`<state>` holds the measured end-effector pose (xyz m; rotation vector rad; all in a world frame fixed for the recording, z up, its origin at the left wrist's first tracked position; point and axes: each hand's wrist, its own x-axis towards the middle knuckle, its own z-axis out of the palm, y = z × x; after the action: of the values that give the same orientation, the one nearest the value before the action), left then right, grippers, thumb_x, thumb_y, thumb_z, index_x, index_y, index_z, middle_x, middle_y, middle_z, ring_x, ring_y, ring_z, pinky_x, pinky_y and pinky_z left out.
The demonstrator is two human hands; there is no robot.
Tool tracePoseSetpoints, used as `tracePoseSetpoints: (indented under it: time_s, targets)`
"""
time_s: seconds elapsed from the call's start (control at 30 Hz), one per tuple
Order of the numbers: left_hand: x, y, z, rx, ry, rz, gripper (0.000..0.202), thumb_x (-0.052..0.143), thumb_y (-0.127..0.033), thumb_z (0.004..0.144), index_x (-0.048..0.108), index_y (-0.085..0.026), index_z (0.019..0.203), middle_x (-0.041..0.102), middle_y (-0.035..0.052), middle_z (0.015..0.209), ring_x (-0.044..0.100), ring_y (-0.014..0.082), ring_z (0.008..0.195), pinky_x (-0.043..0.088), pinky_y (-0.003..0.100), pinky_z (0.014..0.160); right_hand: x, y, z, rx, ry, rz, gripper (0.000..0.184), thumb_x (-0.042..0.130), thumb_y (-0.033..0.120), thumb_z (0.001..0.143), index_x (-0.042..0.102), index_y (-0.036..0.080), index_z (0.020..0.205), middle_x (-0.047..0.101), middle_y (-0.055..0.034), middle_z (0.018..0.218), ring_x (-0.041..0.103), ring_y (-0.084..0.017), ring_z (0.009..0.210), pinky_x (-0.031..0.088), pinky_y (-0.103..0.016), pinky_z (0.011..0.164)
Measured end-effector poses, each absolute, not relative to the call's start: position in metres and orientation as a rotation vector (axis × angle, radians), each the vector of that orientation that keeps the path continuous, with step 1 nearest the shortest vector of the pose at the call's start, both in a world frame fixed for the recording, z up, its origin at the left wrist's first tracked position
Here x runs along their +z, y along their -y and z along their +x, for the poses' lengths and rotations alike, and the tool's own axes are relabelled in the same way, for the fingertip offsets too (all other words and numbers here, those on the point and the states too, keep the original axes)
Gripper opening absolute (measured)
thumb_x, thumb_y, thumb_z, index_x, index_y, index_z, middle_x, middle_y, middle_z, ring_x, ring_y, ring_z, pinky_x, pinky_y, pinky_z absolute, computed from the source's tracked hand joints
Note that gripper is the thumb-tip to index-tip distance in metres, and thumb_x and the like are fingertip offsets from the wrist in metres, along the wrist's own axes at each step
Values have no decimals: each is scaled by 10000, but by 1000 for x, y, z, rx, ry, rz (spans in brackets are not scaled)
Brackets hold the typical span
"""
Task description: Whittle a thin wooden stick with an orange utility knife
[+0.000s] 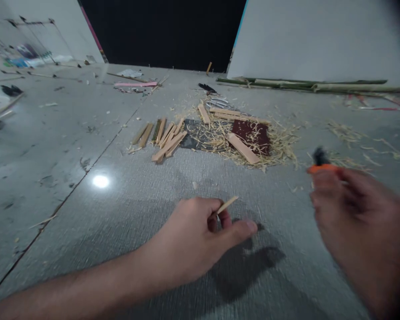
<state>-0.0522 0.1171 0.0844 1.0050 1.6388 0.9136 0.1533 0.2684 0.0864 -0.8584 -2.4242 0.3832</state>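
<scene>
My left hand (pixel 200 235) hovers low over the grey floor with its fingers curled round a thin bamboo sliver (pixel 227 205) that sticks out past the knuckles. My right hand (pixel 356 226) is at the right, blurred by motion, closed on an orange-handled tool (pixel 323 167) with a dark tip; I cannot make out what kind of tool it is. Ahead of both hands lies a row of cut bamboo strips (pixel 165 138). Beside the strips, a heap of shavings (pixel 273 146) covers a dark red mat (pixel 253 133) with a wider strip (pixel 242 149) on it.
Long green bamboo poles (pixel 313 84) lie along the white wall at the back right. More shavings (pixel 350 133) are scattered to the right. Pink and white scraps (pixel 133 82) lie further back, and cluttered items sit at the far left. A floor seam (pixel 86 173) runs diagonally.
</scene>
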Motion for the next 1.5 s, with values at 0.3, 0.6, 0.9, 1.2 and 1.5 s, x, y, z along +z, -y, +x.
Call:
tracePoseSetpoints:
  time_s: [0.3, 0.6, 0.9, 1.2, 1.5]
  targets:
    - [87, -120, -57, 969, -1709, 1065, 487, 613, -573, 997, 507, -215, 684, 436, -79, 576, 372, 93, 547, 251, 267, 472, 81, -229, 121, 452, 2498, -857, 291, 566, 513, 1057, 719, 270, 1104, 783, 4, 747, 738, -181, 575, 501, -262, 487]
    - [86, -118, -57, 959, -1741, 1142, 511, 556, -562, 1036, 473, -209, 676, 455, -70, 594, 388, 93, 563, 281, 266, 483, 84, -226, 123, 702, 2516, -704, 196, 594, 420, 1044, 667, 280, 928, 780, 13, 776, 686, -148, 550, 470, -260, 481]
    - [86, -117, -56, 966, -1738, 1165, 456, 556, -502, 1046, 497, -217, 695, 497, -74, 603, 418, 85, 538, 284, 266, 471, 85, -225, 123, 847, 2516, -722, 222, 588, 404, 1050, 619, 272, 873, 725, 40, 745, 631, -116, 561, 480, -246, 520]
    - [86, -116, -54, 959, -1760, 1197, 445, 562, -501, 1044, 495, -221, 705, 498, -76, 593, 406, 84, 523, 263, 274, 471, 86, -225, 124, 895, 2512, -757, 284, 577, 433, 1056, 572, 273, 823, 724, 31, 736, 623, -135, 555, 473, -266, 509]
    - [84, -117, -54, 944, -1832, 1197, 431, 554, -447, 1044, 492, -215, 686, 433, -80, 580, 368, 89, 532, 253, 255, 476, 79, -224, 127, 688, 2597, -720, 214, 592, 407, 1057, 643, 275, 896, 769, 22, 795, 711, -139, 620, 503, -236, 533]
